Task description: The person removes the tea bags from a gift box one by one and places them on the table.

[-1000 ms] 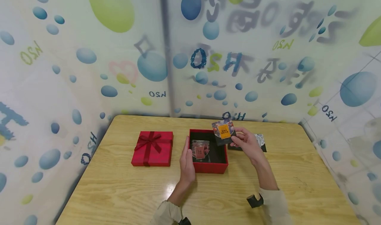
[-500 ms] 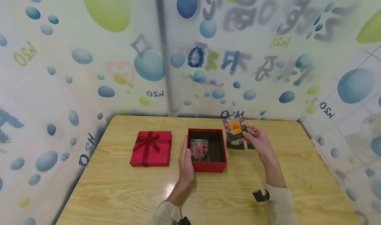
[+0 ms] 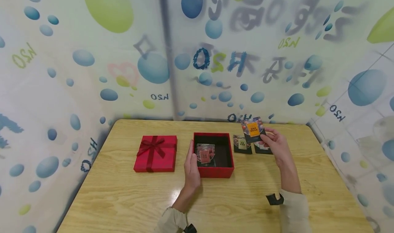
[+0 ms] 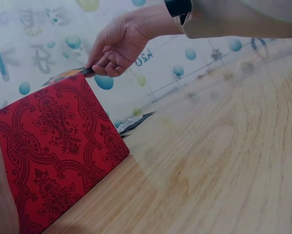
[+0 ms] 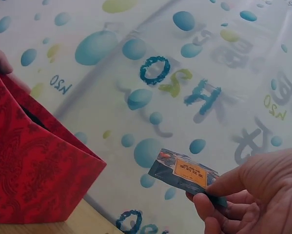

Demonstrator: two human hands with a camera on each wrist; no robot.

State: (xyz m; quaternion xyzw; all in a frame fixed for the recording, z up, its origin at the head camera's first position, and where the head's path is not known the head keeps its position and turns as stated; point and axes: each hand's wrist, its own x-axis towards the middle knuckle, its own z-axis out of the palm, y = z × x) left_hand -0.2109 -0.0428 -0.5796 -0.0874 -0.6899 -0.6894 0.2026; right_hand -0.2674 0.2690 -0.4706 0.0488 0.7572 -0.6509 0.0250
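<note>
My right hand point(image 3: 276, 147) pinches a small flat packet point(image 3: 250, 127) with an orange label by its lower right corner. The packet is held up above the table, to the right of an open red box point(image 3: 217, 172). In the right wrist view, thumb and fingers grip one end of the packet point(image 5: 177, 170). My left hand point(image 3: 192, 169) rests along the box's left side, its fingers straight. Inside the box, at the left, lies a packet point(image 3: 205, 156) with a reddish label. Two more packets lie beside the box: one with a pale label point(image 3: 242, 144), the other point(image 3: 264, 150) partly hidden.
Left of the box sits a red lid point(image 3: 156, 154) with a dark red ribbon bow. Everything stands on a light wooden table point(image 3: 234, 205). A patterned wall sheet point(image 3: 197, 89) rises behind the table's far edge.
My right hand has carried the orange-labelled packet from over the box to the right, above the packets on the table. The left hand has stayed against the box.
</note>
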